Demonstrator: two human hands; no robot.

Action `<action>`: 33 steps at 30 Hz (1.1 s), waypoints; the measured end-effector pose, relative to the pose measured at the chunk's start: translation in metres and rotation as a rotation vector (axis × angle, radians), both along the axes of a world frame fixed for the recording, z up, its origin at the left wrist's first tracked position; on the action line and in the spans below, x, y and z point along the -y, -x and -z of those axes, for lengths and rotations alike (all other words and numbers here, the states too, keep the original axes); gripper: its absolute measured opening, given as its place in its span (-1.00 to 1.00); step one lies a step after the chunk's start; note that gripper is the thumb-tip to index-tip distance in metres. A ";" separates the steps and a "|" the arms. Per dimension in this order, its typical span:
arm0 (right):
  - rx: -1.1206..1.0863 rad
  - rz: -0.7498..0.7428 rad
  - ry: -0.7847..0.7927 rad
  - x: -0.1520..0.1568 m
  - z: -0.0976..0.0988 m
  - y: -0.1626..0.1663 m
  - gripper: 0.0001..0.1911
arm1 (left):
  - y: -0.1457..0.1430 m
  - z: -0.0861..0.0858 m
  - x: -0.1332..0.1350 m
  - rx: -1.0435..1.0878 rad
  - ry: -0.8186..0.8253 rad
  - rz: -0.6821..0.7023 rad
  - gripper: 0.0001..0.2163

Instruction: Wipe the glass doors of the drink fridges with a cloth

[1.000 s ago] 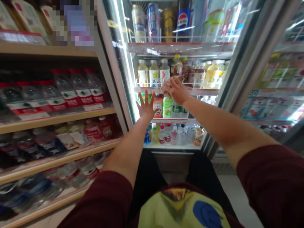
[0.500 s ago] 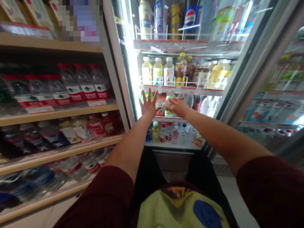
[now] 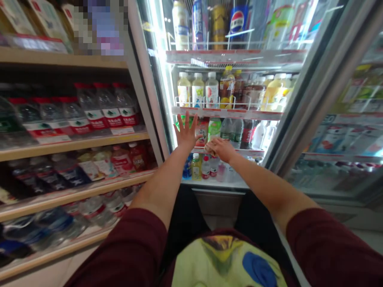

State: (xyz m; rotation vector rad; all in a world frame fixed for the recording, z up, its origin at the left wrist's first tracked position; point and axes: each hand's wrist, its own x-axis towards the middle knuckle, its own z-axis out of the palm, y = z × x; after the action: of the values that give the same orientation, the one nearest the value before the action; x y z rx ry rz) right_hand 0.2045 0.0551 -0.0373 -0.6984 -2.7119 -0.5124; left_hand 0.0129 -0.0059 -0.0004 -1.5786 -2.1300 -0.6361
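Observation:
I face an open drinks fridge [image 3: 227,113] full of bottles. My left hand [image 3: 186,131] is stretched out with fingers spread, palm towards the left end of the second shelf, near a green-labelled bottle [image 3: 213,128]. My right hand [image 3: 220,149] is closed around a small pale object [image 3: 209,148] that I cannot name, held in front of the rail of the lower shelf, just above the small bottles [image 3: 205,166] on the bottom shelf.
The glass fridge door [image 3: 323,79] stands open on the right. Wooden shelves [image 3: 72,143] with red-labelled water bottles [image 3: 104,111] run along the left. Cans and a Pepsi bottle [image 3: 237,22] fill the top fridge shelf. My yellow-green shirt front shows at the bottom.
My right hand has come down from the upper juice shelf to the lower shelf rail, still closed on the small object. My left hand has stayed in place, spread.

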 end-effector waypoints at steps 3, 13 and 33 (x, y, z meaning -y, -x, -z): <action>-0.185 0.044 -0.067 -0.012 -0.028 -0.004 -0.47 | 0.002 0.002 -0.002 0.003 -0.012 -0.001 0.02; 0.056 -0.084 -0.032 -0.020 -0.030 -0.026 -0.59 | 0.003 0.001 -0.001 0.001 -0.006 0.000 0.03; -0.952 0.364 -0.203 -0.058 -0.159 -0.019 -0.34 | 0.001 -0.004 0.004 -0.029 -0.017 -0.017 -0.02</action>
State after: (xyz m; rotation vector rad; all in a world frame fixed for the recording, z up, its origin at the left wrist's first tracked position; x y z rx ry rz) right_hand 0.2232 0.1131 0.1215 -1.0453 -1.6380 -0.3821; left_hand 0.0123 -0.0101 0.0032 -1.5502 -2.1094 -0.6200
